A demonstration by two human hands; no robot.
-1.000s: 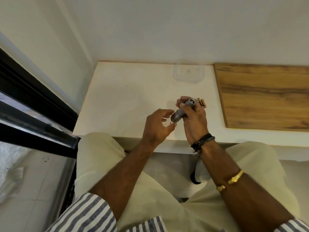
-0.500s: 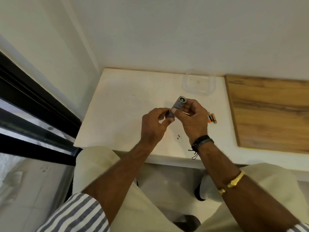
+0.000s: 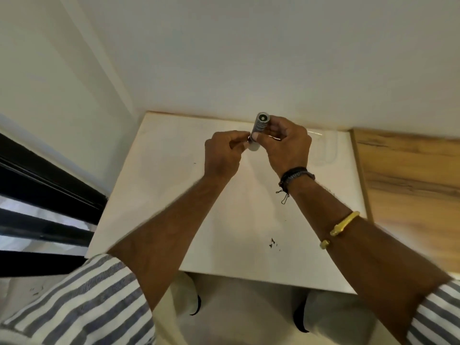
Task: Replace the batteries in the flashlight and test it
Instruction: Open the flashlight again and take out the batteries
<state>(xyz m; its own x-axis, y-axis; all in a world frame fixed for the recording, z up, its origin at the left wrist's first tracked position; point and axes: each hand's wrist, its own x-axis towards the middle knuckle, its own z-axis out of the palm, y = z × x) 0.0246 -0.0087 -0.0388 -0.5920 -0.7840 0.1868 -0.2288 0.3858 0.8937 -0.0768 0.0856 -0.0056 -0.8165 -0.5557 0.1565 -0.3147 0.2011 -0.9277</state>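
The flashlight (image 3: 259, 129) is standing nearly upright, open end up, both hands pinching it: right hand (image 3: 288, 145) gripping the barrel, left hand (image 3: 222, 155) its base, above the white table (image 3: 154, 195).

We wear grey-blue and white striped sleeves (image 3: 82, 307) ending near the elbows, cream trousers (image 3: 249, 317), dark braided cords (image 3: 296, 174) on our right wrist, and a gold bangle (image 3: 341, 226) above them.

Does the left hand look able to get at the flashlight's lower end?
Likely yes: the left hand is pinching that end of the flashlight, and the right hand grips higher up, leaving it uncovered.
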